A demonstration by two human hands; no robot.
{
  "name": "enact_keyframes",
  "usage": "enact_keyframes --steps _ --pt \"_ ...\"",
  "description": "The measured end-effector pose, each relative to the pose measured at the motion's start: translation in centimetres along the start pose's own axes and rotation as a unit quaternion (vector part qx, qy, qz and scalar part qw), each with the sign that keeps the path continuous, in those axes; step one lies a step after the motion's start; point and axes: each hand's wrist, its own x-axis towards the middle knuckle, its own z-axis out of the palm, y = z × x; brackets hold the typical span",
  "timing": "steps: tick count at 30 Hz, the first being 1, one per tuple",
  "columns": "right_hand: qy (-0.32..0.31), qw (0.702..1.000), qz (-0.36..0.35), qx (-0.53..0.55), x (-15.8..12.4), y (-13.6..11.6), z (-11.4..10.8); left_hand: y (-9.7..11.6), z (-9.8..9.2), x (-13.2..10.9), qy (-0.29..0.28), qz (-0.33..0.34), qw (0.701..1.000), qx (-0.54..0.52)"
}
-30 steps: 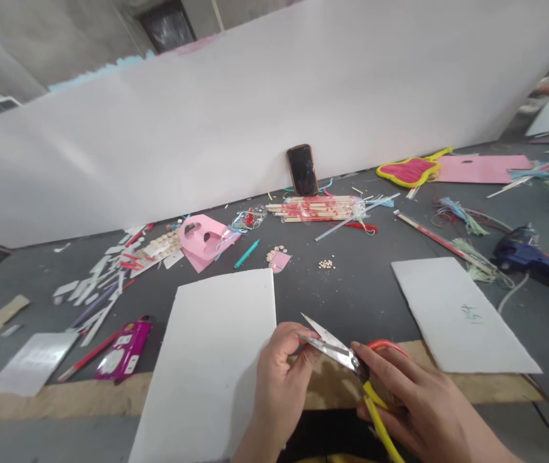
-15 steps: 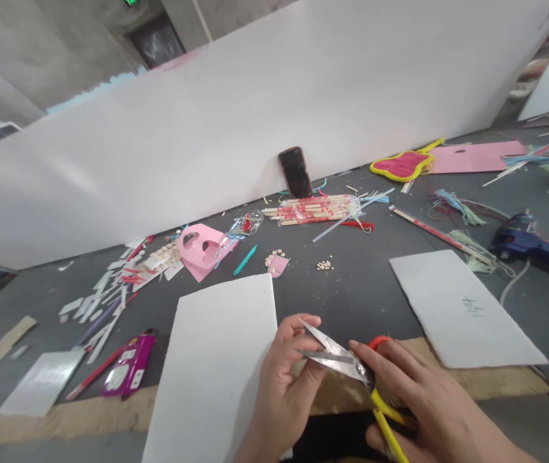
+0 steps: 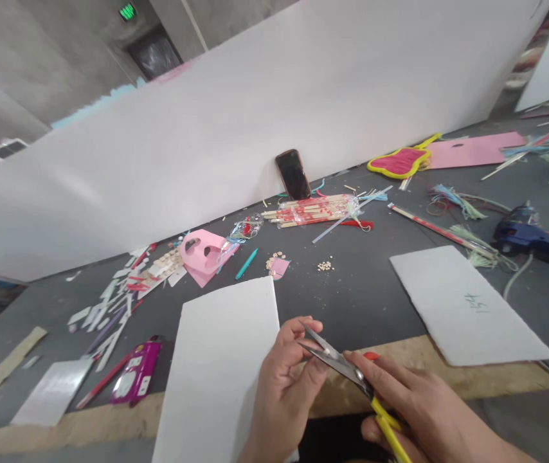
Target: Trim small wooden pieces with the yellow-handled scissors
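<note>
My right hand (image 3: 414, 399) grips a pair of scissors (image 3: 335, 361) with yellow and red on the handles. Their blades point left, a little apart, with a small pale bit between them. My left hand (image 3: 287, 379) is curled beside the blade tips, thumb and fingers bent towards each other; what they pinch, if anything, is too small to make out. Below my left forearm lies a white board (image 3: 221, 360). Just beyond the hands sit a small heap of pale cut pieces (image 3: 324, 265) and a pink paper square (image 3: 279, 268) with more pieces around it.
A second white board (image 3: 467, 308) and a blue glue gun (image 3: 525, 235) lie to the right. Farther back are a leaning phone (image 3: 294, 175), bundled sticks (image 3: 315, 210) and a teal pen (image 3: 246, 263). At left lie a purple pack (image 3: 137, 373) and scattered white strips (image 3: 105, 305).
The scissor blades have closed partway, with the handles drawn nearer together. My left hand stays by the tips. The whole view has shifted slightly.
</note>
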Motion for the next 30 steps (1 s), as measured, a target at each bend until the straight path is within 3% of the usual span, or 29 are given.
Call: enact_keyframes --steps 5,14,24,30 --pt "-0.022 0.999 0.030 -0.012 0.0 0.1 0.3 -0.3 0.5 -0.1 0.036 0.000 0.999 0.009" --pt "0.015 0.997 0.039 -0.072 0.4 -0.2 0.2 -0.9 0.9 0.0 0.135 0.073 0.981 0.121" --pt "0.052 0.993 0.015 -0.108 0.8 -0.5 -0.1 -1.4 0.7 0.0 0.125 0.215 0.941 0.231" --pt "0.053 0.990 0.005 -0.128 0.9 -0.5 -0.2 -1.1 0.3 0.2 0.073 0.186 0.961 0.193"
